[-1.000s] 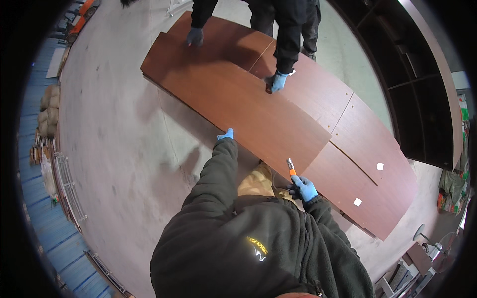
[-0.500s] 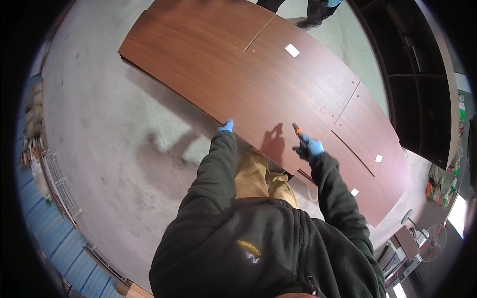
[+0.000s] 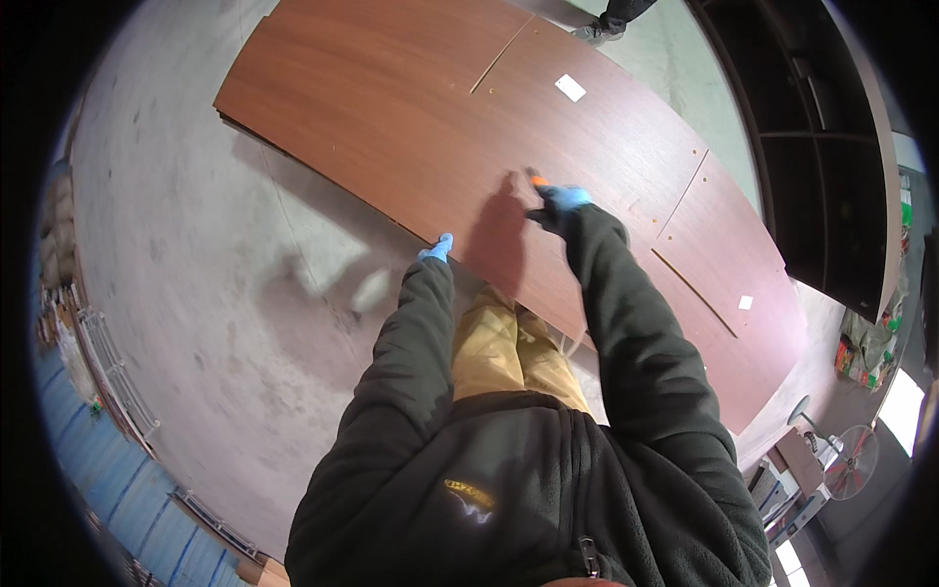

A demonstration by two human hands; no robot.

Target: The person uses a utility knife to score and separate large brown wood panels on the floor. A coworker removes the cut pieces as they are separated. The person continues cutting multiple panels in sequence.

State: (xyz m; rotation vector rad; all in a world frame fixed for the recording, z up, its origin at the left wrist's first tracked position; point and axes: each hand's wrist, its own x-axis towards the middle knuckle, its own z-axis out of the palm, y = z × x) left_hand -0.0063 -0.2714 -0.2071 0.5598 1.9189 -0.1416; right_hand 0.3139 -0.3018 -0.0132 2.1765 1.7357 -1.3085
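A large reddish-brown wood-grain panel [image 3: 391, 127] lies slanted across the view, with grooves, small holes and white labels on its face. At its near edge my left hand [image 3: 437, 248], in a blue glove, grips the border; part of the fingers is hidden below it. My right hand [image 3: 560, 207], gloved in blue and black, is closed around a small hand tool [image 3: 536, 179] with an orange part and a dark end. The tool's exact kind is unclear. Hand and tool are over the middle of the panel, casting a shadow on it.
A dark open-shelved cabinet [image 3: 817, 166] stands at the right. Beyond the panel's far edge is another person's foot [image 3: 599, 31]. A fan [image 3: 851, 463] stands at the lower right. Metal frames [image 3: 117, 377] and sacks [image 3: 59, 235] line the left side.
My right hand has moved left and farther over the panel with the tool. My left hand keeps to the near edge. The other person's legs have shifted partly out of view.
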